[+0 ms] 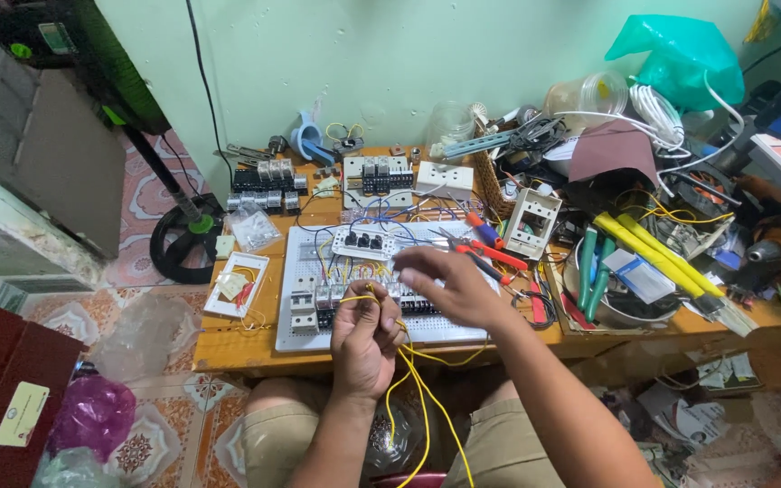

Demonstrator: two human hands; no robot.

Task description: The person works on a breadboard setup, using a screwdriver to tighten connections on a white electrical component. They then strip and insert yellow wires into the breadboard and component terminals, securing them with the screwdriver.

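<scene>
My left hand is closed around a bundle of thin yellow wires that loop over my fingers and hang down between my knees. My right hand reaches forward over the white perforated panel, its fingers pinched near a row of black terminal blocks; I cannot tell whether it pinches a wire end. The panel carries a white switch module, grey breakers and blue and yellow wiring. It lies on a low wooden table.
Red-handled pliers lie just right of the panel. A white socket plate sits at its left. Breakers, contactors, a wicker basket, green-handled tools, yellow tubes, white cable and a green bag crowd the table's back and right. A fan stand and plastic bags stand on the floor left.
</scene>
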